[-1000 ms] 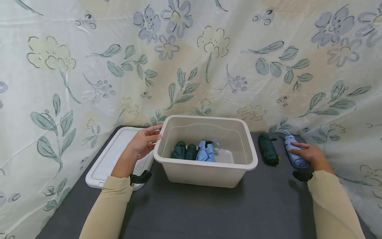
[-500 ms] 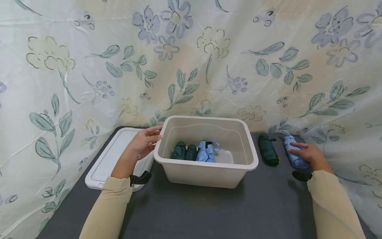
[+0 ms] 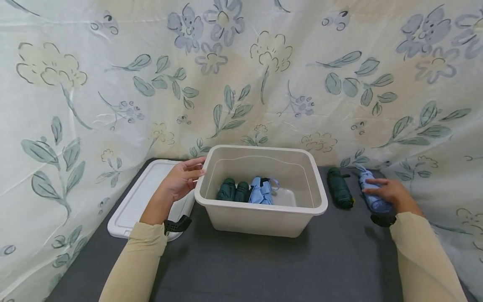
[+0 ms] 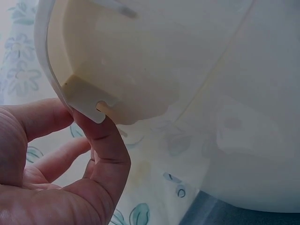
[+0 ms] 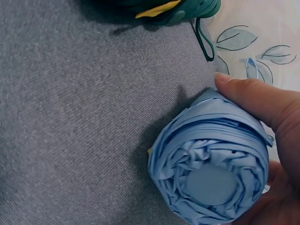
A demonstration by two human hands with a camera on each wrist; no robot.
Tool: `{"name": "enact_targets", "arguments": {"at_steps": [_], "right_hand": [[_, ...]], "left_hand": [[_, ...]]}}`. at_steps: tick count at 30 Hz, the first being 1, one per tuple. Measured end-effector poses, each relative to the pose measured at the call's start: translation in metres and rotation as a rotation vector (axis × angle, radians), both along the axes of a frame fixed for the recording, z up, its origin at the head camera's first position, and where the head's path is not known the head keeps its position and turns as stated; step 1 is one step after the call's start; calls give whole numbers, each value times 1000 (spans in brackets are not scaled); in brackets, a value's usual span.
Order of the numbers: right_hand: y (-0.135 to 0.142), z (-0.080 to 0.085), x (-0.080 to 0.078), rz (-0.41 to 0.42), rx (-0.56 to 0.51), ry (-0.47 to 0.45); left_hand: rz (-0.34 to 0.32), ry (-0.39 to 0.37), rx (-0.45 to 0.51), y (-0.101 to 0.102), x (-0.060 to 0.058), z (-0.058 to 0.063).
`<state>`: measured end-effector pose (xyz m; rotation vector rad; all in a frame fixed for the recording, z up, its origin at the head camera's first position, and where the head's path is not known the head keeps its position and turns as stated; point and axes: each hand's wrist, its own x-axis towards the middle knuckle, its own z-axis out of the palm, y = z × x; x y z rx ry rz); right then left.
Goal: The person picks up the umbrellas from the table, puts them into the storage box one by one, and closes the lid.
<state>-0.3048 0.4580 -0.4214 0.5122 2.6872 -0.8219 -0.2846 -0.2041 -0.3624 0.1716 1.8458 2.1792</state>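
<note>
In the head view my left hand (image 3: 183,179) grips the left rim of a beige plastic storage bin (image 3: 260,220). The left wrist view shows its thumb and a curled finger (image 4: 108,154) pinching the lip. Inside the bin lie two dark green folded umbrellas, one (image 3: 226,190) beside a slimmer one (image 3: 242,192), and a light blue folded umbrella (image 3: 260,192). To the right, my right hand (image 3: 392,193) holds another blue folded umbrella (image 5: 211,164) lying on the table, thumb along one side and fingers round the other. A green folded umbrella (image 3: 339,188) lies just left of it.
A white lid (image 3: 145,197) lies flat on the dark grey table (image 3: 264,268), left of the bin and partly behind my left arm. A floral curtain (image 3: 241,84) hangs close behind the bin and along both sides.
Both hands, the bin and the umbrellas stay nearly in place. My right hand's fingers have shifted very slightly on the blue umbrella.
</note>
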Motion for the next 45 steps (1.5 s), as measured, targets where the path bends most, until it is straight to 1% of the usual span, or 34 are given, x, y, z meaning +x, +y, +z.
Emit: {"name": "enact_targets", "arguments": {"at_steps": [3, 7, 10, 14, 20, 25, 30, 34, 41, 45], "right_hand": [[0, 2, 1, 14, -27, 4], [4, -2, 0, 44, -60, 7], [7, -4, 1, 87, -48, 36], [7, 0, 6, 132, -24, 73], [9, 2, 7, 126, -27, 94], [10, 3, 6, 137, -92, 100], [9, 5, 5, 135, -153, 75], [4, 8, 11, 132, -207, 77], [-10, 15, 22, 156, -329, 116], [-27, 25, 30, 172, -335, 139]], "left_hand": [[-3, 2, 1, 1, -1, 1], [-5, -11, 4, 1, 0, 2], [-3, -19, 10, 1, 0, 2], [-4, -19, 16, 1, 1, 2], [7, -16, -2, 2, -1, 2], [23, -15, -22, 3, -3, 1], [34, -22, -22, 7, -3, 2], [29, -20, -11, 6, -3, 3], [28, -12, -1, 6, -3, 2], [34, -15, -12, 6, -3, 0]]}}
